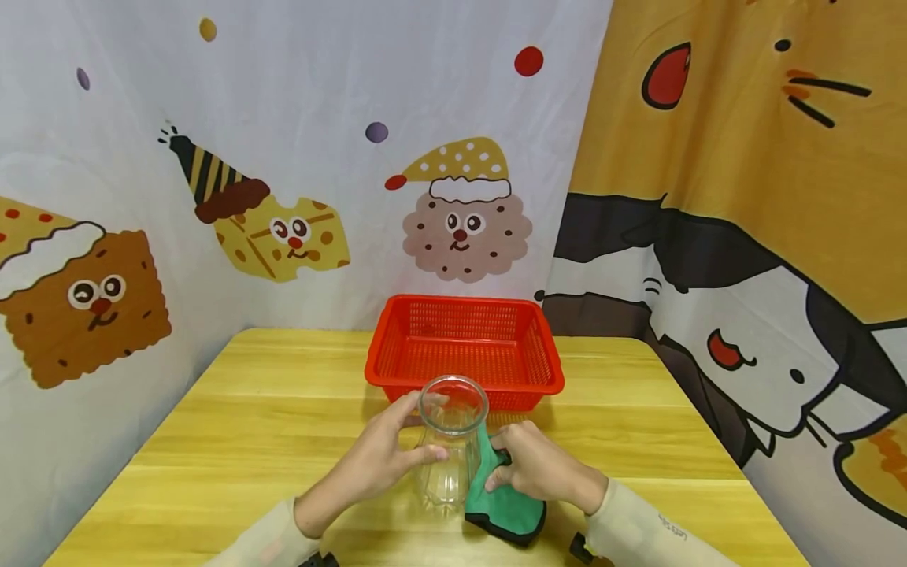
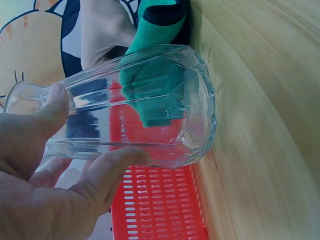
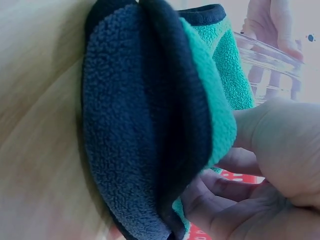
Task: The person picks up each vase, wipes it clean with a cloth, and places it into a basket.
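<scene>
A clear glass jar [image 1: 450,449] with faceted sides and a rounded rim stands upright over the table in the head view. My left hand [image 1: 386,453] grips it from the left, thumb on the near side and fingers behind. In the left wrist view the jar [image 2: 150,107] appears sideways, its base close to the tabletop. My right hand [image 1: 534,465] pinches a folded green cloth [image 1: 513,508] with black edging at the jar's right side. The right wrist view shows the cloth's dark grey underside [image 3: 130,120] hanging below the fingers.
Just behind the jar sits a red perforated plastic basket [image 1: 464,386] on the light wooden table [image 1: 283,394]. A cartoon-printed curtain [image 1: 305,94] hangs behind the table and along its sides.
</scene>
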